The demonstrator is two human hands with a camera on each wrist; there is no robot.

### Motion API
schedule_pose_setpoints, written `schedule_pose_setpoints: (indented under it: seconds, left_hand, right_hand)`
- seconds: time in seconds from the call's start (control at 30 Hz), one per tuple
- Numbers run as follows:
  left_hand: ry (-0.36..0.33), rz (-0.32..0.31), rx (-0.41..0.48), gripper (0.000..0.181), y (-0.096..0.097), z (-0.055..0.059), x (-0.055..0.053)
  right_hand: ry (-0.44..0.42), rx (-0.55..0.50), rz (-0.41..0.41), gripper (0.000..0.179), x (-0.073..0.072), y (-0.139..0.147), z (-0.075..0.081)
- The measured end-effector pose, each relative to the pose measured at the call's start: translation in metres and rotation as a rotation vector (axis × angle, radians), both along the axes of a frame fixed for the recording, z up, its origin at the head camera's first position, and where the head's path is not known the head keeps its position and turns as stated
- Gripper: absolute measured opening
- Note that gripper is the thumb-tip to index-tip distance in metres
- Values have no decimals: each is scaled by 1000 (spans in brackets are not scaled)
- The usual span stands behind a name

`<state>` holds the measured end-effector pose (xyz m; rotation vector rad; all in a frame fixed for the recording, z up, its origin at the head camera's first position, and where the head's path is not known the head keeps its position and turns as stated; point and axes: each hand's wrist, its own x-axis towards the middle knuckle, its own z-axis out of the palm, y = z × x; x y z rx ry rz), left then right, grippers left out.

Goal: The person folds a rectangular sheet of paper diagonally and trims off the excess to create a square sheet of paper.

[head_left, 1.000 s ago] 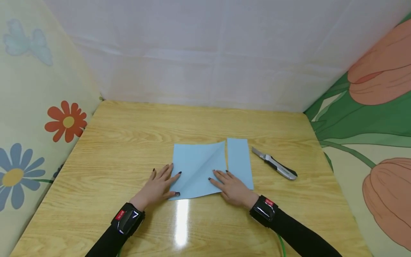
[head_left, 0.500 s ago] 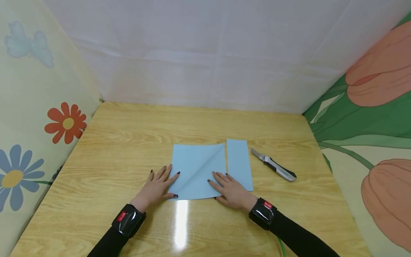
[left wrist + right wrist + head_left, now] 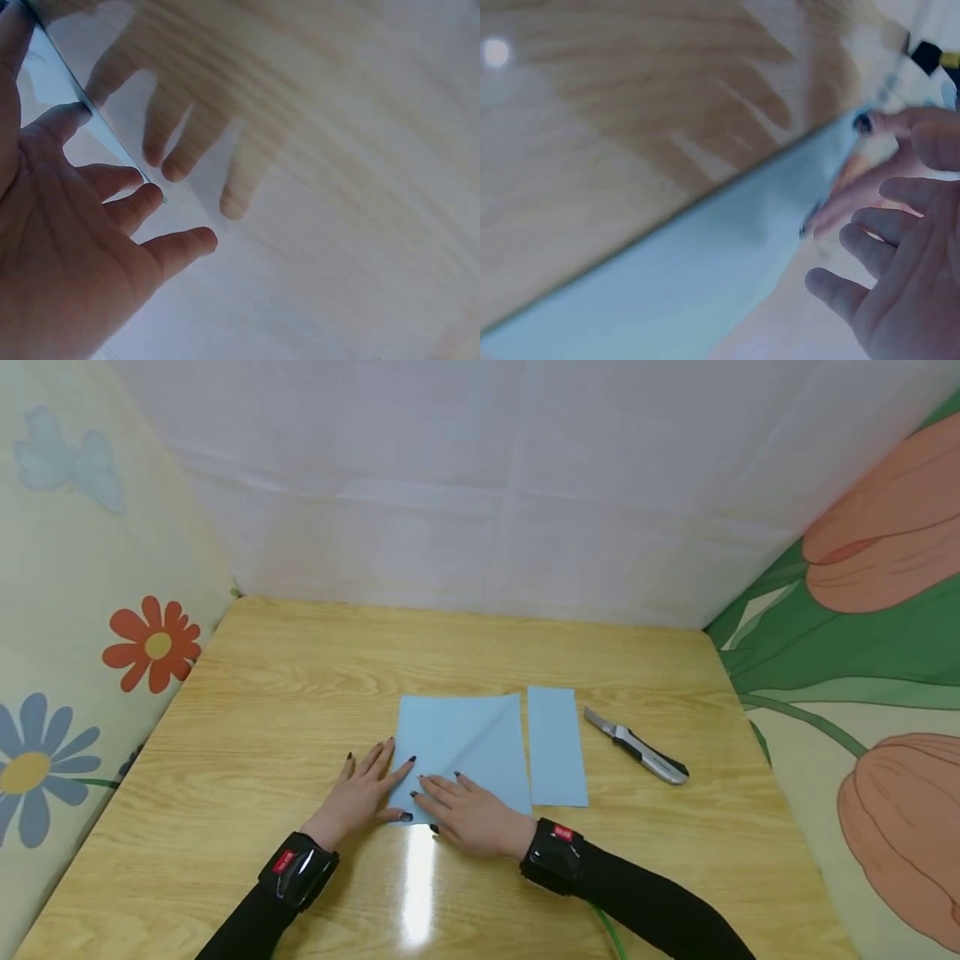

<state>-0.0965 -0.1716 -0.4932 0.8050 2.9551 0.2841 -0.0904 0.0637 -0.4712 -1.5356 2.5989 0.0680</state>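
A light blue sheet of paper [image 3: 457, 727] with a diagonal crease lies on the table in the head view. My left hand [image 3: 356, 795] rests at its left edge, fingers spread, thumb and forefinger on the paper. Across the sheet's lower part lies my right hand [image 3: 472, 814], fingers extended toward the left hand. In the left wrist view the left hand [image 3: 82, 217] has its fingertips along the paper's edge. The right wrist view has the right hand [image 3: 907, 262] with straight fingers over the blue sheet [image 3: 705, 247]; neither hand grips anything.
Right of the sheet, a narrow blue paper strip [image 3: 557, 747] lies separated by a thin gap. Beyond it is a utility knife [image 3: 637, 747], blade exposed and pointing up-left. The wooden table [image 3: 315, 652] meets a white cloth [image 3: 450, 485] behind and printed flower panels at both sides.
My right hand has slid left across the sheet, off the strip side and toward the left hand. The sheet's right part lies flatter. The left hand stays at the left edge.
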Motion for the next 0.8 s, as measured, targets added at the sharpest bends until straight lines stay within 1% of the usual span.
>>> schedule_pose_setpoints:
  seconds: [0.07,0.13,0.37,0.53,0.73,0.8]
  left_hand:
    - [-8,1,2,74,-1,0,-1]
    - [-12,2,5,75,-1,-1,-1]
    - [-6,7,6,76,-2,0,-3]
    - [-15,19,0,77,-2,0,-3]
    - [-28,26,-19,78,-1,0,-3]
    - [-33,26,-21,78,-2,0,-3]
  right_hand:
    - [23,40,16,51,1,-11,-4]
    - [27,58,15,52,2,-17,-8]
    - [-25,95,-16,60,-2,-22,-20]
    - [-94,101,-77,69,-12,-11,-22]
    - [-139,56,-149,73,-30,12,-21]
    - [-167,34,-179,73,-36,19,-20]
